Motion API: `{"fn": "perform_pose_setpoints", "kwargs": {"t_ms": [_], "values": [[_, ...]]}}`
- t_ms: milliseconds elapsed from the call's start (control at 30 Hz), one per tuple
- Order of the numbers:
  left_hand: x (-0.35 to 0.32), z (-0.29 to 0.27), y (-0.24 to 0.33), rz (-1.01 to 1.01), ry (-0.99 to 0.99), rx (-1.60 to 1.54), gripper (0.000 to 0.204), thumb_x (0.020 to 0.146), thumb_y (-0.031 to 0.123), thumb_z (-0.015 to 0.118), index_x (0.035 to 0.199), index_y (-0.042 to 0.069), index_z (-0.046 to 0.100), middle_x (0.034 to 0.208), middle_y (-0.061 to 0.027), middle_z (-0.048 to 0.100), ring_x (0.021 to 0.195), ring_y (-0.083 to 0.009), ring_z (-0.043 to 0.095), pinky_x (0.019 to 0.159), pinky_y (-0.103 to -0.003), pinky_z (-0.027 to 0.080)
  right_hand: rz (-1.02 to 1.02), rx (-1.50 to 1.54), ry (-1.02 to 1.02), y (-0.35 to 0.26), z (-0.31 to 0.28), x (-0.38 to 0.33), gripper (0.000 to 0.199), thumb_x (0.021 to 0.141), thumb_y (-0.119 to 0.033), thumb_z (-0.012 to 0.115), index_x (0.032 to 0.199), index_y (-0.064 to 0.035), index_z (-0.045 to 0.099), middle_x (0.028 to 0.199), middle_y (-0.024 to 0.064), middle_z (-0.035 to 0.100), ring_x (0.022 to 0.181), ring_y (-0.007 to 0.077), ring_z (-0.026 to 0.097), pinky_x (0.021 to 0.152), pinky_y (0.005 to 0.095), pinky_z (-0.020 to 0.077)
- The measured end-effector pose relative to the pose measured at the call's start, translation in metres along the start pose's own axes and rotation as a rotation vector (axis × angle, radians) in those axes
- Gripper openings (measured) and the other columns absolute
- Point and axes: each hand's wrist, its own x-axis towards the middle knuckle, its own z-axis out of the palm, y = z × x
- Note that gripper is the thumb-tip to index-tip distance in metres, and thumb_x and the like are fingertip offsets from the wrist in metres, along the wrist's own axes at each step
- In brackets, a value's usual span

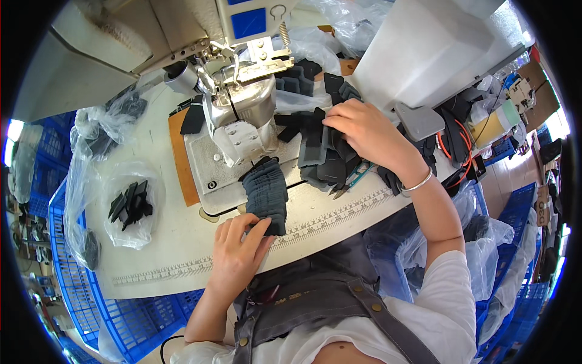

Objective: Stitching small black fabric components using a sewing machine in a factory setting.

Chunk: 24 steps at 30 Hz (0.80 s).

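A shingled row of dark grey-green fabric pieces [267, 191] runs from under the sewing machine head toward the table's front edge. My left hand [237, 246] pinches the near end of that row between thumb and fingers. Farther right, a loose pile of dark flat pieces [330, 164] lies beside the machine bed. Over its far side my right hand [367, 130] is closed, with thumb and fingertips on a dark fabric piece [313, 136]. Blue-handled thread snips [354, 177] lie at the pile's near right edge.
The sewing machine [236, 115] stands at the centre back. A printed ruler strip [327, 219] follows the table's front edge. At left, a clear plastic bag [130, 203] holds dark pieces. Blue crates [130, 321] flank the table, and a grey machine housing [424, 54] rises at right.
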Motion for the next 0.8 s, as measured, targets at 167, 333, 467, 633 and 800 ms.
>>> {"fn": "perform_pose_setpoints", "kwargs": {"t_ms": [167,333,467,633,800], "values": [[-0.003,0.002,-0.002,0.004,0.034,0.018,0.035,0.058,0.007,0.073,0.090,0.004,0.060,0.085,-0.0065,0.053,0.077,-0.0226,0.051,0.068,-0.034,0.040,0.034,-0.045,0.019,-0.002,-0.002,-0.002,0.032,0.064,0.000,0.062,0.095,-0.0050,0.058,0.096,0.0034,0.054,0.093,0.0198,0.050,0.080,0.0322,0.0415],[-0.006,0.004,-0.003,0.080,0.081,0.082,0.034,0.057,0.006,0.073,0.089,0.004,0.061,0.084,-0.0065,0.055,0.075,-0.0229,0.053,0.066,-0.034,0.041,-0.036,-0.101,0.193,0.001,0.009,-0.008,0.033,0.064,-0.001,0.061,0.097,-0.0041,0.057,0.091,0.0037,0.053,0.089,0.0196,0.051,0.078,0.0302,0.0420],[-0.007,0.006,-0.002,0.079,0.109,0.058,0.032,0.058,0.005,0.072,0.087,0.004,0.060,0.084,-0.0076,0.056,0.073,-0.0243,0.054,0.064,-0.034,0.042,-0.037,-0.169,0.142,0.002,0.004,-0.010,0.033,0.066,-0.001,0.058,0.099,-0.0037,0.057,0.088,0.0039,0.054,0.089,0.0193,0.051,0.078,0.0297,0.0421],[-0.009,0.005,-0.007,-0.047,0.041,-0.182,0.026,0.059,0.001,0.070,0.083,0.003,0.060,0.077,-0.0093,0.056,0.070,-0.0268,0.054,0.062,-0.034,0.043,-0.040,-0.171,0.207,0.008,-0.007,-0.013,0.027,0.067,-0.001,0.058,0.094,-0.0047,0.058,0.083,0.0032,0.053,0.087,0.0186,0.051,0.077,0.0295,0.0415],[0.010,-0.026,-0.014,-0.184,-0.139,-0.503,0.015,0.067,-0.001,0.066,0.081,0.002,0.061,0.074,-0.0096,0.057,0.068,-0.0205,0.055,0.062,-0.028,0.043,0.168,0.059,0.192,-0.007,-0.028,-0.023,0.017,0.068,-0.004,0.062,0.084,-0.0049,0.060,0.077,0.0041,0.054,0.074,0.0177,0.053,0.067,0.0283,0.0428]]}}
